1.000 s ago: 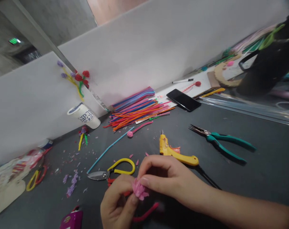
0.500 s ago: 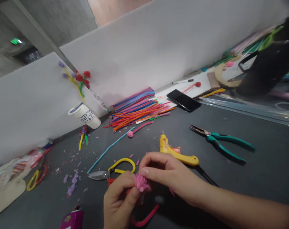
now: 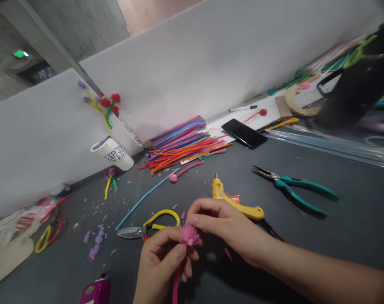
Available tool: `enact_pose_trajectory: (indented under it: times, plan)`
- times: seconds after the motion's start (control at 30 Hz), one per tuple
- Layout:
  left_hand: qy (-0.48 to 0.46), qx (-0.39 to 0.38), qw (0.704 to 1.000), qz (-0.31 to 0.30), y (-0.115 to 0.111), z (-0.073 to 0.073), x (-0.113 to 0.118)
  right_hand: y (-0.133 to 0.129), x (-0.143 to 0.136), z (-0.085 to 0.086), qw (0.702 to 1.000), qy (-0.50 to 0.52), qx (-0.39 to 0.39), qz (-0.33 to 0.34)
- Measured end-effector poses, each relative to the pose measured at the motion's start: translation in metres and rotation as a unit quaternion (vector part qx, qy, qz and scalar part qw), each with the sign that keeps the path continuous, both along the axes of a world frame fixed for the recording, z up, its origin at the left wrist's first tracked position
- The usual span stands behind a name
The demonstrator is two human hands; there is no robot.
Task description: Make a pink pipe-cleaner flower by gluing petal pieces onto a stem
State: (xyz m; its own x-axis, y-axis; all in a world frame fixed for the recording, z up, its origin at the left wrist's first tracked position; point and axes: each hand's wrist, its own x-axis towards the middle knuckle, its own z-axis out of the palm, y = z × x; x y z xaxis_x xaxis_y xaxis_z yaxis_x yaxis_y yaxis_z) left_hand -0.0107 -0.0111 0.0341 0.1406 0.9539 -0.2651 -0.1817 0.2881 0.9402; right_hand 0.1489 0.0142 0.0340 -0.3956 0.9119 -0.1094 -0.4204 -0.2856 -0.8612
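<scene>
My left hand [image 3: 162,266] pinches a pink pipe-cleaner flower [image 3: 189,234] just under its bloom. The flower's pink stem [image 3: 176,286] hangs down below that hand's thumb. My right hand [image 3: 222,226] has its thumb and forefinger closed at the upper right edge of the bloom, apparently on a petal; the exact contact is hard to see. Beside my left hand lie scissors [image 3: 141,231] with yellow and red handles, partly hidden by it. Just behind my right hand a yellow hot glue gun [image 3: 236,203] rests on the dark table [image 3: 306,253].
Green-handled pliers [image 3: 293,185] lie at right. Farther back are bundled pipe cleaners [image 3: 182,150], a phone [image 3: 243,133] and a paper cup [image 3: 114,154]. A blue pipe cleaner [image 3: 146,196], purple scraps [image 3: 97,244] and a purple box [image 3: 96,291] are at left. A black jug [image 3: 353,88] stands back right.
The flower has turned more upright and shifted slightly right. Its stem, which curved out to the right, now hangs down below my left hand. My right fingers have moved slightly up.
</scene>
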Motion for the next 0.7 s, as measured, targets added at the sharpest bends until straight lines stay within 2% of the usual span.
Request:
enact_pose_trajectory:
  times: [0.2,0.43,0.5,0.53,0.6,0.67,0.7]
  plan:
    - [0.031,0.042,0.998,0.019,0.0001,-0.0039,0.0011,0.0004,-0.0014,-0.0003,0.999,-0.040,0.030,-0.011]
    - [0.086,0.064,0.992,0.063,0.0012,-0.0053,0.0023,0.0007,0.0028,0.0022,0.987,-0.112,0.118,-0.018]
    - [0.088,0.062,0.991,0.075,0.0017,-0.0058,0.0029,-0.0015,0.0017,0.0012,0.974,-0.153,0.159,-0.048]
    - [0.089,0.062,0.991,0.081,0.0019,-0.0060,0.0033,-0.0029,0.0010,0.0001,0.959,-0.186,0.199,-0.084]
    - [0.096,0.065,0.989,0.091,0.0022,-0.0061,0.0042,-0.0055,-0.0002,-0.0030,0.903,-0.252,0.308,-0.162]
    - [0.104,0.072,0.987,0.096,0.0021,-0.0062,0.0052,-0.0070,-0.0005,-0.0059,0.843,-0.293,0.408,-0.193]
    - [0.108,0.074,0.987,0.095,0.0019,-0.0063,0.0057,-0.0072,-0.0004,-0.0070,0.825,-0.304,0.438,-0.189]
